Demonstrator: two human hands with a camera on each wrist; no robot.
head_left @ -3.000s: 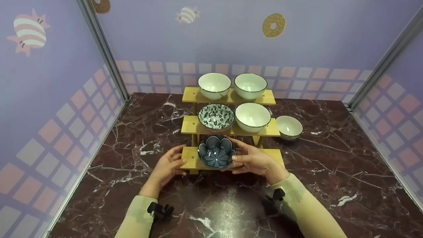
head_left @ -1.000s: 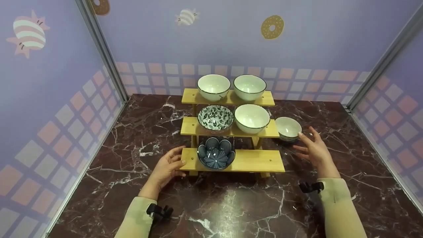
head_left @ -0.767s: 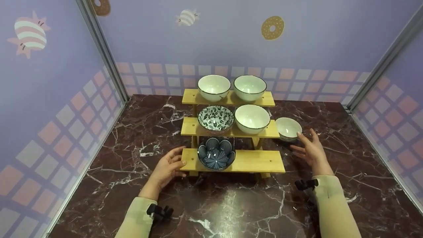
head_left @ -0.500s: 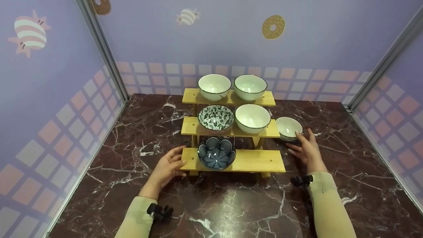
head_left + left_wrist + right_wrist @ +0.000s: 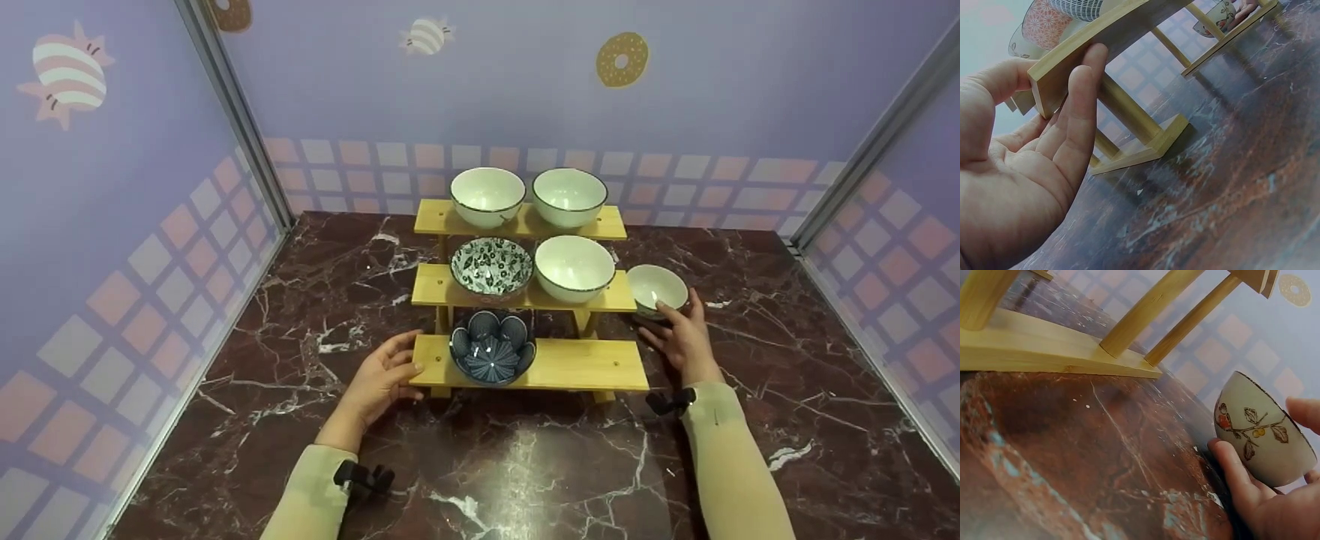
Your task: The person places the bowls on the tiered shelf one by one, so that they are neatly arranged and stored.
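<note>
A three-tier wooden rack (image 5: 577, 365) stands mid-table. My left hand (image 5: 377, 380) holds the left end of its lowest board, fingers beneath it in the left wrist view. At the rack's right side, my right hand (image 5: 688, 343) grips a small white bowl (image 5: 651, 283), thumb over the rim and fingers around the outside. A fruit-and-leaf pattern decorates that bowl's outer wall in the right wrist view. On the lowest board sits a dark blue petal-patterned bowl (image 5: 491, 360). The middle board bears a floral-patterned bowl (image 5: 491, 266) and a white bowl (image 5: 574, 266).
Two white bowls with dark rims, a left one (image 5: 487, 195) and a right one (image 5: 568, 196), stand on the top board. Purple walls (image 5: 510, 82) enclose the dark marbled table (image 5: 337, 285) at the back and both sides.
My right hand has left the dark blue bowl, swung out to the right, then closed in leftward on the small white bowl. My left hand has stayed at the board's end.
</note>
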